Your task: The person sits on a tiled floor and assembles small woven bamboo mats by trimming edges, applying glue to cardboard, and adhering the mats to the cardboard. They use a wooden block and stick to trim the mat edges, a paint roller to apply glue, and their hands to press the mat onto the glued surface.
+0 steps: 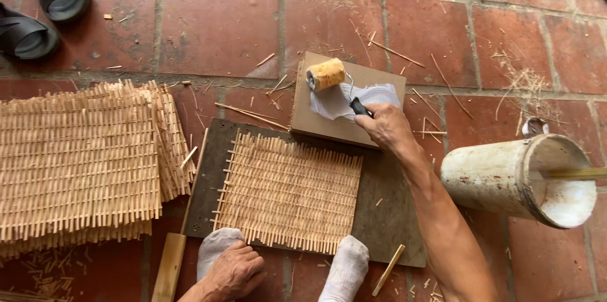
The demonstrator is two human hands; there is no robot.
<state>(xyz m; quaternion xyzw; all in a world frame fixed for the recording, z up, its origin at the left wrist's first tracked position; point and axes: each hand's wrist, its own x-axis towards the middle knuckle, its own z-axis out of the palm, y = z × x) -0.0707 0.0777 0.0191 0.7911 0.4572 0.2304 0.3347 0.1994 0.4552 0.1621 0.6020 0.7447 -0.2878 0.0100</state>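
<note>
My right hand [386,126] grips the black handle of a small paint roller [326,75] with a yellow foam sleeve. The roller rests at the far edge of a brown board [316,122] smeared with white glue [354,98]. My left hand [235,271] lies on my left foot, fingers loosely curled and holding nothing. A square woven mat of thin bamboo sticks [288,193] lies on a dark board [389,210] in front of my two white-socked feet [346,270].
A stack of similar woven mats [82,163] lies at left. A white plastic bucket [521,179] tips on its side at right, a stick across its mouth. Two black sandals [38,11] sit far left. Loose sticks and shavings litter the red tile floor [221,24].
</note>
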